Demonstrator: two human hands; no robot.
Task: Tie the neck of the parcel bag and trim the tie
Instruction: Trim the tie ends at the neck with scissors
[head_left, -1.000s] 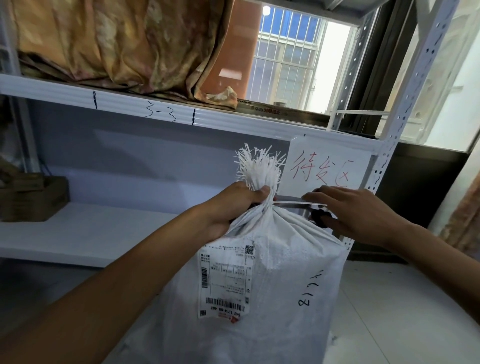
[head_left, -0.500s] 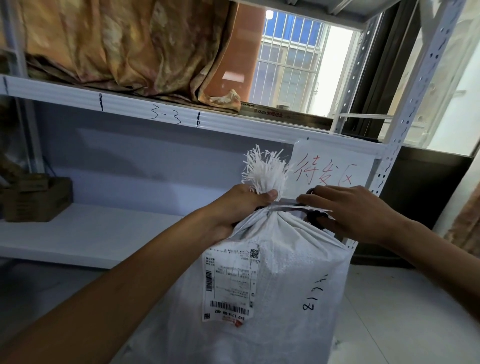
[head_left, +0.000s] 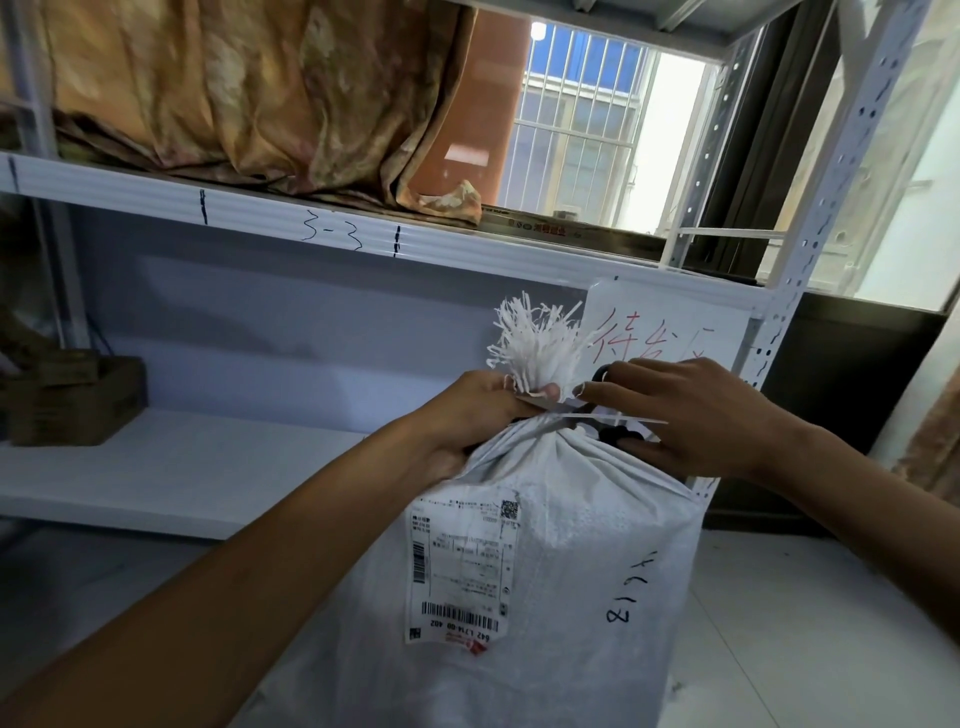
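Observation:
A white woven parcel bag (head_left: 545, 571) stands on the floor with a shipping label (head_left: 460, 566) on its front. Its frayed top (head_left: 537, 343) fans out above the gathered neck. My left hand (head_left: 467, 421) is closed around the neck from the left. My right hand (head_left: 691, 415) holds black-handled scissors (head_left: 605, 373); their blades (head_left: 556, 408) lie across the neck just above the hand grip. A thin white tie tail (head_left: 631, 419) sticks out to the right under my right fingers. The tie's loop around the neck is mostly hidden.
White metal shelving (head_left: 311, 228) marked "3-3" stands right behind the bag, with a paper sign (head_left: 670, 332) in red writing and a perforated upright (head_left: 810, 234). Cardboard boxes (head_left: 72, 400) sit on the lower shelf at left. Folded fabric (head_left: 234, 88) lies on the upper shelf. Tiled floor (head_left: 805, 623) at right.
The scissors have shifted left along the neck toward my left thumb, with my right hand following. My left hand keeps its grip on the neck.

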